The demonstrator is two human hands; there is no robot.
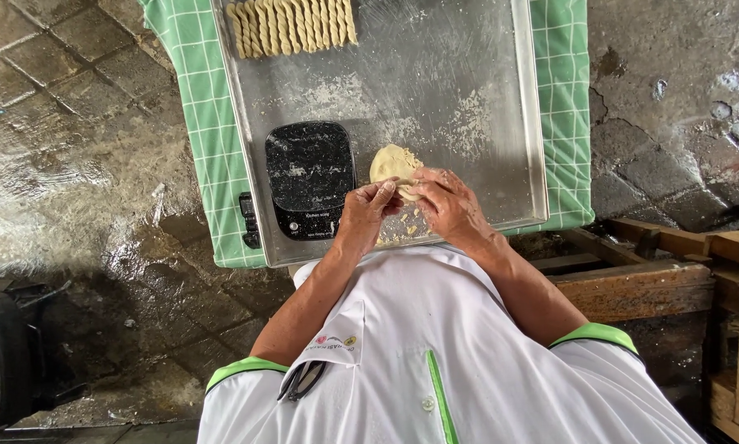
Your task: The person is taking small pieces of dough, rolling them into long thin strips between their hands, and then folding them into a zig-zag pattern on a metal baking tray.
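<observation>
Dough (391, 162), a single pale yellow lump with a rough, crumbly surface and an uneven rounded outline, lies on the metal tray (468, 57) just right of the scale, its near edge under the fingertips of both hands. The left hand (367, 212) has its fingers curled in, thumb and forefinger pinched on a small bit of the same dough at the lump's near edge. The right hand (446, 204) is bent over the same spot, its fingers drawn together and touching the dough; how firmly it grips cannot be told. A few loose crumbs (398, 234) lie on the tray beneath the two hands.

The tray is one flat sheet of dull grey metal with a low raised rim, smeared with floury streaks. On it stands one black digital kitchen scale (309, 177), a rounded rectangle dusted with pale specks. At the far edge lies a row of twisted dough sticks (291, 26), about a dozen, ridged like rope and packed side by side. Under the tray is one green cloth (205, 123) with a white grid pattern, and around it wet, dark stone paving (73, 148). Rough wooden planks (649, 284) stand at the right. One pair of dark glasses (302, 380) hangs from the pocket of the white shirt (435, 345), which has green trim.
</observation>
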